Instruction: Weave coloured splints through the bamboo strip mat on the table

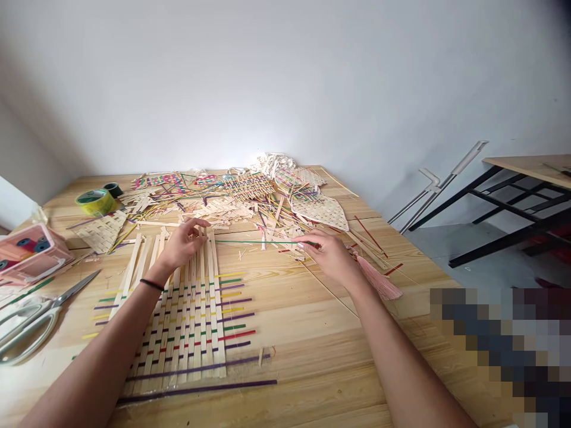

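A half-woven mat [182, 324] of pale flat strips, crossed by thin coloured ones, lies on the table in front of me. At its far end my left hand [184, 242] is closed, fingers pinching the loose ends of pale strips. My right hand [322, 248], to the right of the mat, pinches one end of a thin green strip [254, 242]. That strip stretches level and taut-looking across to the pale ends by my left fingers. Coloured ends stick out along both sides of the mat. Clear tape seems to cover its near edge, beside a purple strip [200, 389].
Large scissors [56, 303] lie at left, by a pink basket [40, 252] of spools. Yellow tape [95, 202] stands behind them. Offcuts [223, 211] and woven pieces [250, 186] heap along the back. A pink tassel [379, 276] lies right of my right hand.
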Tool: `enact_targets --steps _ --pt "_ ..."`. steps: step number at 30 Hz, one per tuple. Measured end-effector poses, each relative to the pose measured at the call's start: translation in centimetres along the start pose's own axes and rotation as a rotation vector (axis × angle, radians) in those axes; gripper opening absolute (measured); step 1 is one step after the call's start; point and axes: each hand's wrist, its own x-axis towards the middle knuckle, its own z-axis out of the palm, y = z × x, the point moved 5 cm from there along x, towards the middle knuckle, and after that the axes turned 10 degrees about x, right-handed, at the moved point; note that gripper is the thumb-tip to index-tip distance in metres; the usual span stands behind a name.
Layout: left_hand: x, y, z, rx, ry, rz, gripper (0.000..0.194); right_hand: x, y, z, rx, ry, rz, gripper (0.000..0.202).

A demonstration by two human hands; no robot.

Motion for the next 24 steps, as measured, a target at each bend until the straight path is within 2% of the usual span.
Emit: enact_targets --steps 15,24 --pt "-0.2 0.0 0.0 -0.021 0.009 -0.003 0.032 -0.1 -1.1 1.3 -0.013 -0.053 -0.011 0.026" --pt "-0.1 -0.1 0.2 -0.074 -0.004 0.010 0.032 -0.1 0.2 0.8 -0.019 -0.065 0.005 0.027"
